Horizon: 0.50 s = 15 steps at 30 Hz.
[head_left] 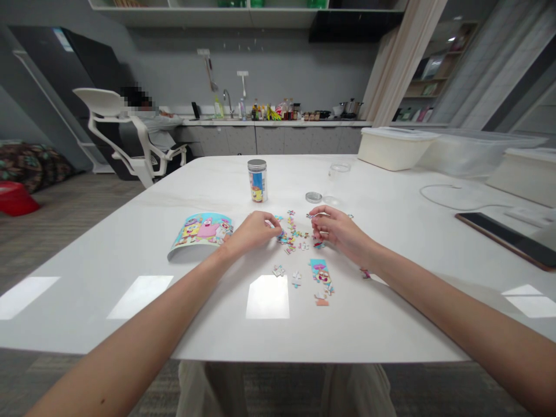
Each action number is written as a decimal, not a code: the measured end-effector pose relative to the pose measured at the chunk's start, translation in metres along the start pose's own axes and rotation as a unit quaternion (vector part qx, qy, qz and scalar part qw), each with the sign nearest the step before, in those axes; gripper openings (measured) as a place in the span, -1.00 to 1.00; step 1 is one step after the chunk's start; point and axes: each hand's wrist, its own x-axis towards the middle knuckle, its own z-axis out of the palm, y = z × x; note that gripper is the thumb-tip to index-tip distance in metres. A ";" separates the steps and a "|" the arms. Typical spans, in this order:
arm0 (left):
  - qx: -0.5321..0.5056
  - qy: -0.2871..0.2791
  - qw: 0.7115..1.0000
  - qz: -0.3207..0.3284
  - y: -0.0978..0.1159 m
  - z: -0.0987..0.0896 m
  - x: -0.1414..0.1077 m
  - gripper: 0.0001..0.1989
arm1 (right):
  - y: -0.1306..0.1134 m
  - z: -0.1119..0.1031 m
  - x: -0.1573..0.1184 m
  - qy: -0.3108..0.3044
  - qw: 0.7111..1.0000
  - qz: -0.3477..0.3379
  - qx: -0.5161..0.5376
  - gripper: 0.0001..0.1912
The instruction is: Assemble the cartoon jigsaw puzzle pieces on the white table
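White table [226,336]: left hand [255,233] and right hand [337,229] apart, flanking puzzle pieces [286,238], fingers curled; grips unclear. Jar [258,184] beyond pieces.

Bright room, square glare on white table [208,333], stretched wide-angle edges

The left hand [257,231] and right hand [341,230] flank puzzle pieces [285,238] on a white table [208,333].

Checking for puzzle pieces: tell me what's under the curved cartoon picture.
Beneath the near edge of the curved picture, shaded white tabletop shows; farther back, the picture hides whatever lies there.
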 end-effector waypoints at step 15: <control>0.426 -0.031 0.904 0.030 -0.010 -0.040 -0.003 -0.28 | 0.003 -0.071 0.033 0.093 0.755 -0.117 -0.638 -0.65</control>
